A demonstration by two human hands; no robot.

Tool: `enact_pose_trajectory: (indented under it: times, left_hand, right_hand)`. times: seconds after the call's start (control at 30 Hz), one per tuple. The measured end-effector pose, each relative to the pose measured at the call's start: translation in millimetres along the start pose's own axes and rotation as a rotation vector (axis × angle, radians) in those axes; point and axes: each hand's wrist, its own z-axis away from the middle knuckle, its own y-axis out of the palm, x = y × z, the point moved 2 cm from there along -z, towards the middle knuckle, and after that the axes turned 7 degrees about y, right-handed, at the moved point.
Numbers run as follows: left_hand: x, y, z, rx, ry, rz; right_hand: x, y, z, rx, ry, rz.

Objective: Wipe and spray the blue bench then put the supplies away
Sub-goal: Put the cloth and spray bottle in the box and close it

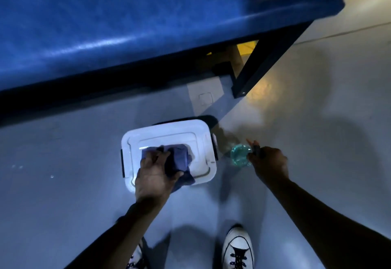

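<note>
White sneakers (238,247) at 6 o'clock; left hand (153,175) clutching blue cloth (179,163) on closed white bin (169,152), right hand (269,163) at 3 o'clock closed around spray bottle (240,155): free one hand, unlatch lid first.

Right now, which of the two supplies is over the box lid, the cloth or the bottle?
The blue cloth, gripped by the left hand, is over the white box lid. The teal spray bottle in the right hand hangs beside the box, over the floor.

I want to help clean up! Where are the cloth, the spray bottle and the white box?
cloth (179,159), head view, bunched middle.
spray bottle (240,155), head view, teal body.
white box (203,139), head view, bare lid.
</note>
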Motion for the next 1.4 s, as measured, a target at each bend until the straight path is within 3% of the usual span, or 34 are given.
enact_pose_trajectory:
  times: [0.37, 0.53, 0.73, 0.83, 0.97, 1.23, 1.4]
  left_hand:
    - [10, 16, -12, -0.041, 0.032, 0.037]
    - [-4, -6, 30, -0.06, 0.047, 0.261]
    - [-13, -6, 101, -0.058, 0.049, 0.395]
    - [8, 28, 117, -0.004, 0.043, 0.385]
    - [55, 95, 107, 0.129, -0.148, 0.292]
    - [83, 146, 80, 0.146, -0.178, 0.297]
    - [79, 78, 112, -0.144, -0.069, 0.451]
  right_hand:
    - [-13, 15, -13, 0.042, -0.032, -0.067]
    - [-21, -7, 23, -0.18, -0.074, -0.254]
    - [-19, 17, 90, 0.124, -0.289, -0.182]
    - [-17, 49, 93, 0.128, -0.346, -0.128]
    - [-11, 87, 75, 0.124, -0.368, -0.181]
    - [-5, 118, 41, 0.025, -0.366, -0.235]
    - [9, 87, 59, 0.025, -0.4, -0.117]
